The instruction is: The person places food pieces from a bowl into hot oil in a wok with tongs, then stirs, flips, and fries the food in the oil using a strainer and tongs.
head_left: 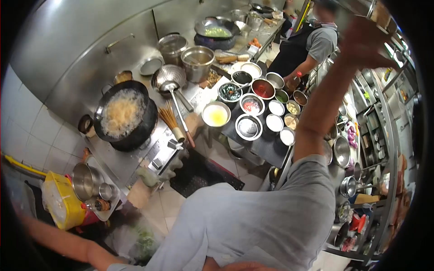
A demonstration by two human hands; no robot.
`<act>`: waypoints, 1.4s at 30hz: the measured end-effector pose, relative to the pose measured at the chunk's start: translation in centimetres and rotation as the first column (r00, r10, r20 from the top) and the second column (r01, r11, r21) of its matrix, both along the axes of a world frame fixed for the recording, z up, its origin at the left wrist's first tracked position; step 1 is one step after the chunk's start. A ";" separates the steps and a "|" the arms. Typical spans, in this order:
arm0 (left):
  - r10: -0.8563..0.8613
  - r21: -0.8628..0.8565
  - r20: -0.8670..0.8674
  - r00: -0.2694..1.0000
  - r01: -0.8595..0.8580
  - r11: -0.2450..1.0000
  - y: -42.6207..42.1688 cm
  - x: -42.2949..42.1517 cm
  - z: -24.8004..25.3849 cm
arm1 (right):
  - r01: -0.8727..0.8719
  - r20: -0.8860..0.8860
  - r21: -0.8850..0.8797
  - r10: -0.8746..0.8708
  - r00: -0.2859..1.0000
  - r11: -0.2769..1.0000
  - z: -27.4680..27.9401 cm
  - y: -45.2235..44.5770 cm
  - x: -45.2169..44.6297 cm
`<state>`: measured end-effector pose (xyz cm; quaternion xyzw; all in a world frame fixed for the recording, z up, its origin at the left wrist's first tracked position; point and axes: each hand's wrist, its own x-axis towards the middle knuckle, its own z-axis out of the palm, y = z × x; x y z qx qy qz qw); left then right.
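Blurred right hand [366, 47] hanging high by the rack [392, 189]

Your right hand is hanging at the upper right, well above the worktop [269, 147]; blur is hiding the fingers, so I cannot tell whether it is grasping anything or released. The rack is standing along your right side, just by that hand, carrying metal bowls [342, 151] and other goods. Your left forearm [63, 241] is running into the dark lower-left edge; the left hand is lying out of view, its state unknown.

Left of centre, pale food [122, 113] is foaming in a black wok [153, 119]. A strainer [174, 72] is resting beyond it, a ladle [176, 106] lying across it; a bamboo whisk [168, 121] is sitting just beside the ladle. On the worktop, small bowls are clustering, a bottle [294, 82] standing behind them. A co-worker [289, 52] in a dark apron is standing beyond. A yellow tub [74, 205] is sitting lower left.
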<state>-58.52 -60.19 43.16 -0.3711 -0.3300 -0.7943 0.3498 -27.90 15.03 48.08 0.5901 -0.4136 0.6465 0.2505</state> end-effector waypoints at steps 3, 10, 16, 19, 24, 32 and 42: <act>0.103 -0.063 -0.177 0.979 -0.116 0.991 -0.3 4.2 2.6 | 0.701 -0.355 -0.142 -0.697 0.623 0.699 4.0 -8.6 4.2; 0.163 -0.077 -0.447 0.880 -0.219 0.973 -0.1 9.5 5.1 | 0.852 -0.524 -0.282 -0.815 0.249 0.442 5.7 -16.5 5.4; 0.070 -0.116 -0.516 0.854 -0.151 0.982 -1.5 10.4 5.6 | 0.739 -0.351 -0.405 -0.838 0.417 0.538 1.3 -15.3 0.6; -0.179 -0.203 -0.391 0.903 0.105 0.973 0.4 7.4 0.6 | 0.636 -0.028 -0.520 -0.756 0.654 0.570 -6.9 -14.5 -6.2; -0.317 -0.057 0.224 0.922 0.337 0.940 12.7 0.8 -22.2 | 0.746 0.870 -0.072 -0.324 0.372 0.662 -34.0 -21.1 -19.0; 0.216 -0.529 0.833 0.510 0.617 0.582 17.7 12.4 -54.1 | -0.450 0.559 0.802 -0.761 0.329 0.394 -58.8 -33.6 -11.5; 0.637 -0.764 0.644 0.425 0.312 0.565 10.9 14.6 -61.1 | -0.447 0.166 0.887 -0.983 0.074 0.116 -74.6 -24.4 -3.1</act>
